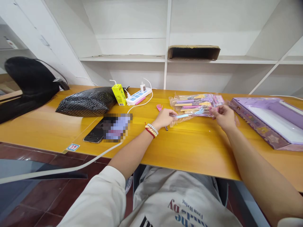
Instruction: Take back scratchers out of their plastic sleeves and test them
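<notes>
Several back scratchers with claw-shaped heads, in purple, yellow and pink, lie in clear plastic packets (189,102) on the table. Nearest me is a packet with a light blue back scratcher (199,112) in it. My left hand (166,118) pinches the left end of this packet, at the blue handle. The fingers of my right hand (223,116) are closed on its right end, by a pink part. A loose pink back scratcher (159,107) lies under my left hand, which hides its middle. Its thin handle tip shows below the hand.
Right of the packets stands an open purple display box (262,129). To the left are a phone (94,130), a black padded parcel (87,102), a yellow drink carton (119,94) and a power strip (138,96). A white cable (101,154) crosses the table. Shelves with a cardboard box (194,52) rise behind.
</notes>
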Action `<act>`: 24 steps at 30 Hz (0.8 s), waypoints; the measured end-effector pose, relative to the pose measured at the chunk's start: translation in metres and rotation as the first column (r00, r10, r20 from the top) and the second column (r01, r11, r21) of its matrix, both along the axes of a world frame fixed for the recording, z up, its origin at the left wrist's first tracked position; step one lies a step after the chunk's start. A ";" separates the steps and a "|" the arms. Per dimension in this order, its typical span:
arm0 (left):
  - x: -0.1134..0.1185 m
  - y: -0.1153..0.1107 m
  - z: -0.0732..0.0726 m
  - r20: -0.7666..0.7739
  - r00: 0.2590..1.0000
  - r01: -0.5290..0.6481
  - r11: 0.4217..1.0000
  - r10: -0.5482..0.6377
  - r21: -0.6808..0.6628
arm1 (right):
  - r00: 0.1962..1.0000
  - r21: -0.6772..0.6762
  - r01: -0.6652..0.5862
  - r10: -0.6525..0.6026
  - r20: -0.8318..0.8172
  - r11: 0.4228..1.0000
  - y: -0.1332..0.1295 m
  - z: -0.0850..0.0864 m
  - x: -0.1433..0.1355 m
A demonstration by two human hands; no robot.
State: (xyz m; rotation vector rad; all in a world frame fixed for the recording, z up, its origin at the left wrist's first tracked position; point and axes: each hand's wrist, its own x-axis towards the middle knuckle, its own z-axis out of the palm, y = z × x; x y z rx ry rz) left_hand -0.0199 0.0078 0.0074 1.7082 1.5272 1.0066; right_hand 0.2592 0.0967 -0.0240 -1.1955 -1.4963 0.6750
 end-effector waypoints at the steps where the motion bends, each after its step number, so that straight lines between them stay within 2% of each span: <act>1: 0.000 0.000 0.000 -0.001 1.000 0.005 1.000 -0.005 0.004 | 1.000 -0.007 -0.016 0.016 0.002 1.000 -0.001 0.000 -0.001; 5: 0.000 0.001 -0.002 -0.004 1.000 0.015 1.000 -0.015 0.009 | 0.998 0.013 -0.005 0.004 0.063 1.000 -0.002 -0.001 -0.004; 12: 0.000 0.001 -0.001 -0.035 0.999 0.017 1.000 -0.017 0.010 | 0.998 0.047 0.058 -0.060 0.034 0.997 0.000 -0.002 -0.004; 16: 0.001 0.000 0.000 -0.027 0.999 0.019 1.000 -0.019 0.007 | 1.000 0.046 0.003 -0.002 -0.004 0.999 -0.002 -0.001 -0.004; 21: 0.001 0.000 0.001 -0.014 1.000 -0.005 1.000 0.005 -0.001 | 0.995 0.003 -0.024 0.023 0.095 1.000 0.000 -0.003 -0.004; 24: 0.001 0.000 0.000 -0.018 1.000 -0.009 1.000 0.009 -0.010 | 0.997 -0.066 -0.065 0.066 0.025 0.996 0.001 -0.004 -0.005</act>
